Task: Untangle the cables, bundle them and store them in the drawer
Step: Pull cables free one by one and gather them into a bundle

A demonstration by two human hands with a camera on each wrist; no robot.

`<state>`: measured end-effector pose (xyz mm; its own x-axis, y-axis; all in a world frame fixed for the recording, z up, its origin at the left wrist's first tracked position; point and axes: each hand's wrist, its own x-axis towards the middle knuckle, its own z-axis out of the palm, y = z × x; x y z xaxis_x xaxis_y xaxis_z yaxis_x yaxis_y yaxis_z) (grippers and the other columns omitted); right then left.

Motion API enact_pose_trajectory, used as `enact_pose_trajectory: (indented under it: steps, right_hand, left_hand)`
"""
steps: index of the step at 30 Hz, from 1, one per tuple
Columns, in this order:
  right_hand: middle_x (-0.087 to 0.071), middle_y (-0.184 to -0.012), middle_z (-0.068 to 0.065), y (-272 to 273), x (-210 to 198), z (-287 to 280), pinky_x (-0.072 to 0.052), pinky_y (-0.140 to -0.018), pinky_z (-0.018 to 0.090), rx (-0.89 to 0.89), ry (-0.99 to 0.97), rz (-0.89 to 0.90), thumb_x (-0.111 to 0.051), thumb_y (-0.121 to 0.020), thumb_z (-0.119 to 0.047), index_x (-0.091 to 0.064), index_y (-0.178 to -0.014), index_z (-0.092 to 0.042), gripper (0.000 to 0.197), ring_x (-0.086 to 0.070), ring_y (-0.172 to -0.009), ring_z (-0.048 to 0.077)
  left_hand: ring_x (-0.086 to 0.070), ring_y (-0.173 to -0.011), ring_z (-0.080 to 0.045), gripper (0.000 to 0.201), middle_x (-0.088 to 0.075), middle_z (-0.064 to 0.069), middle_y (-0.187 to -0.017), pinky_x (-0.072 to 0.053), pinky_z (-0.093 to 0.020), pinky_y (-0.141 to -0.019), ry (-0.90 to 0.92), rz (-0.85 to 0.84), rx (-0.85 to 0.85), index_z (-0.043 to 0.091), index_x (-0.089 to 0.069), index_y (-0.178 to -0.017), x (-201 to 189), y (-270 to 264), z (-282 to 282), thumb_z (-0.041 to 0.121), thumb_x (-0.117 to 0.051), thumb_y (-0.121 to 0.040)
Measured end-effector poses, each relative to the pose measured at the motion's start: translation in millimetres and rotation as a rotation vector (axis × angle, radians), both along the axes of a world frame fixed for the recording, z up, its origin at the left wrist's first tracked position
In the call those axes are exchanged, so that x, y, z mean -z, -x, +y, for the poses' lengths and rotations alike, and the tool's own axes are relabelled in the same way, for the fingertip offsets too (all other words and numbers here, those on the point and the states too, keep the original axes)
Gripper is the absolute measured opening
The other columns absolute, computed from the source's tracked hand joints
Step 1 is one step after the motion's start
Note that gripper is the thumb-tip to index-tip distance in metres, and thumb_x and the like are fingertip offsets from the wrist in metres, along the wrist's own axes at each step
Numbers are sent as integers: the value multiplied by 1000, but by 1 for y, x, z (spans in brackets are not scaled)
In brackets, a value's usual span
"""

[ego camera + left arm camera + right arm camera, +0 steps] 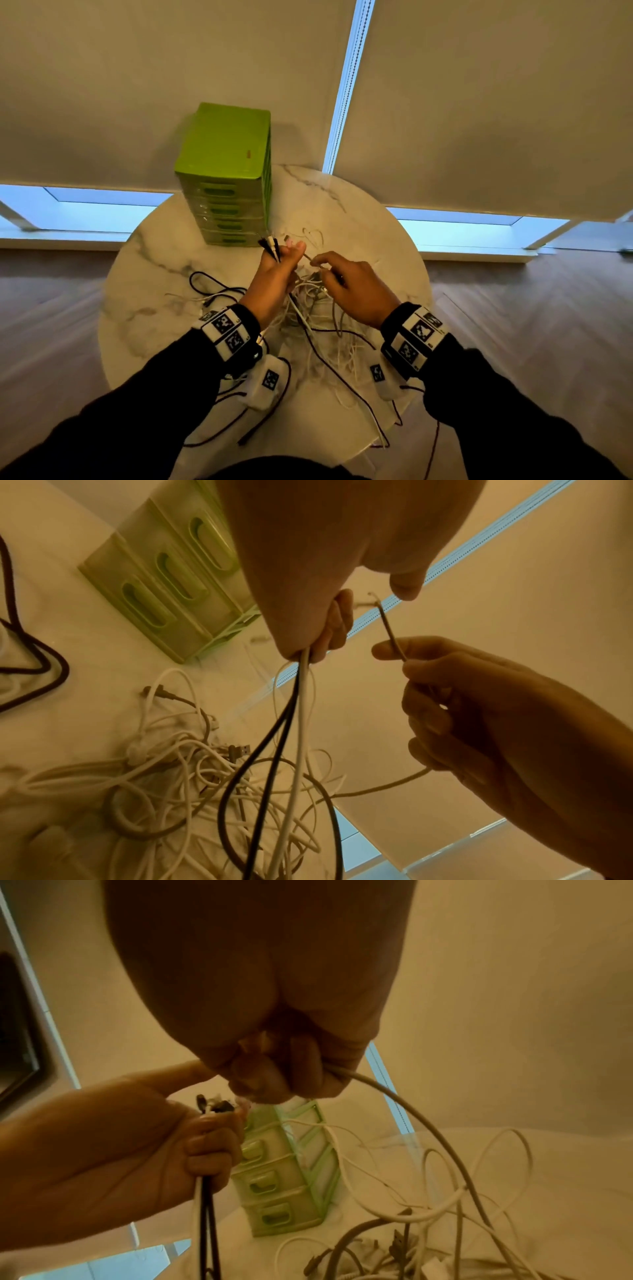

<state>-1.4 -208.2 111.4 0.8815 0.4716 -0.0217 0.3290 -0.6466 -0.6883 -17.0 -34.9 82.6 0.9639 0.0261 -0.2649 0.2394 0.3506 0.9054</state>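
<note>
hands grip cables above tangle: left hand (274,274) fists several, right hand (349,291) pinches one near drawers (226,205).

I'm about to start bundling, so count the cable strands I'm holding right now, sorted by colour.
Black strands, left hand: 2
White strand, left hand: 1
Tan braided cable, pinched by right hand: 1
Total: 4 (the black pair could be one cable doubled over; the fist hides that)
</note>
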Motion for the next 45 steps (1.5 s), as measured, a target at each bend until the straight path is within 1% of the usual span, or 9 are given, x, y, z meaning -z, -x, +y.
enact_pose_trajectory:
  steps: [1, 2, 3, 7, 14, 19, 29, 40, 45]
  right_hand:
    - [-59, -63, -2, 5, -1, 2, -40, -61, 22, -53, 26, 5, -48, -101, -23, -58, -125, -29, 26, -53, -59, 9]
    - [-61, -67, -2, 10, -1, 5, -43, -64, 28, -92, 54, 7, -48, -101, -24, -58, -125, -29, 27, -54, -62, 10]
    - [-62, -70, -3, 15, -2, 8, -44, -65, 34, -104, 77, 1, -47, -101, -25, -58, -125, -30, 26, -55, -64, 12]
    - [-49, -59, -12, 20, -4, 8, -35, -61, 30, 122, 70, -9, -46, -102, -21, -59, -117, -20, 21, -46, -54, 4]
    - [-58, -67, 7, 29, -16, 19, -46, -60, 42, 111, -139, -18, -43, -106, -26, -49, -122, -29, 17, -56, -61, 25]
    - [-57, -69, -1, 49, -5, 45, -39, -58, 35, -78, -41, -3, -41, -106, -28, -45, -126, -30, 20, -51, -57, 11]
    - [-58, -74, -7, 53, 42, 32, -46, -69, 37, -160, 43, -21, -33, -108, -42, -49, -84, -25, 33, -54, -67, 12]
    - [-56, -72, -9, 13, 81, -22, -32, -99, 45, -25, 433, 116, -26, -107, -47, -45, -84, -33, 32, -60, -83, 18]
    - [-63, -72, 5, -15, 53, 11, -40, -84, 43, 235, 240, -77, -34, -106, -46, -50, -85, -20, 36, -64, -83, 39]
  left_hand:
    - [-61, -59, -22, 25, -58, -12, -68, -14, -72, -95, 4, 22, -1, 13, -54, -101, -1, 0, 3, 37, -61, -98]
    - [-57, -53, -17, 21, -54, -7, -63, -46, -34, -57, 16, 32, -1, 16, -52, -93, -1, 1, 6, 35, -59, -100]
    - [-43, -47, -11, 23, -41, 1, -59, -14, -29, -49, 14, 34, -3, 20, -48, -85, 0, 3, 9, 34, -56, -101]
    - [-25, -48, -7, 29, -26, 11, -56, -25, -23, -48, -47, 97, -29, 18, -44, -92, 9, 6, 19, 45, -46, -103]
    - [-23, -57, -8, 25, -26, 8, -64, -18, -29, -58, 91, 59, 73, 28, -42, -88, -1, 24, 33, 39, -62, -96]
    - [-43, -55, -3, 51, -43, 9, -64, -38, -19, -55, 161, 44, 38, 22, -30, -143, -11, 31, 23, 38, -51, -100]
    - [-46, -59, -16, 42, -36, 3, -59, -48, -28, -62, 218, -1, -137, 19, -38, -78, -22, 26, 48, 50, -29, -104]
    - [-24, -49, -8, 44, -29, 9, -57, -22, -24, -49, 116, -111, -242, 22, -37, -75, -58, 3, 114, 54, -27, -103]
    - [-32, -56, -11, 48, -37, 5, -64, -26, -29, -56, -228, -38, -53, 22, -44, -77, -35, 23, 81, 61, -30, -100]
